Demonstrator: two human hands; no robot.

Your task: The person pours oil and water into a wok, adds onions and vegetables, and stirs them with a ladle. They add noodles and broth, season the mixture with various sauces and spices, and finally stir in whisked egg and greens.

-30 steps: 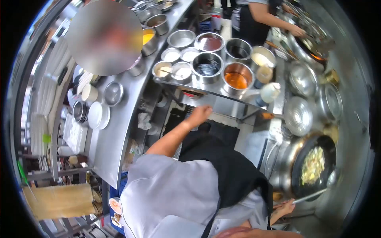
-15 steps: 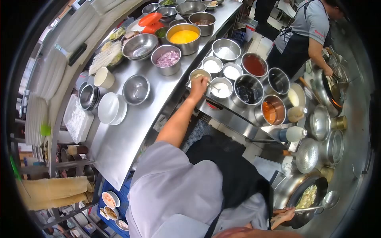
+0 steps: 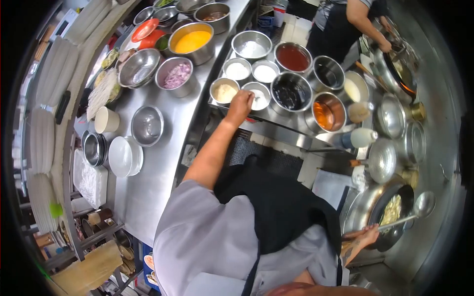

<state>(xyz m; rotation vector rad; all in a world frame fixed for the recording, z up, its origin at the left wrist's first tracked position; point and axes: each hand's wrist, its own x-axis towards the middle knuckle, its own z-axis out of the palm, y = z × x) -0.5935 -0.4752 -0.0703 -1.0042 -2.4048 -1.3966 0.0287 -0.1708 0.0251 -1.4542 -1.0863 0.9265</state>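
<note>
My left hand (image 3: 240, 104) reaches forward over the seasoning rack, its fingers closed on a small spoon that dips into a small steel bowl of white powder (image 3: 258, 96). A bowl of tan paste (image 3: 223, 92) sits just left of that hand. My right hand (image 3: 364, 237) grips the long handle of a steel ladle (image 3: 424, 203) low at the right. The ladle's bowl hangs over the far rim of a black wok (image 3: 390, 217) holding pale yellowish food.
The rack also holds bowls of dark sauce (image 3: 291, 92), red sauce (image 3: 293, 57) and orange oil (image 3: 328, 111). The curved steel counter (image 3: 148, 182) carries bowls, plates, chopped onion (image 3: 177, 75) and yellow liquid (image 3: 191, 41). Another person (image 3: 345, 24) cooks at a far wok.
My left hand has shifted from the tan paste bowl to the white powder bowl beside it. The ladle has lifted toward the wok's right rim. The view has swung a little.
</note>
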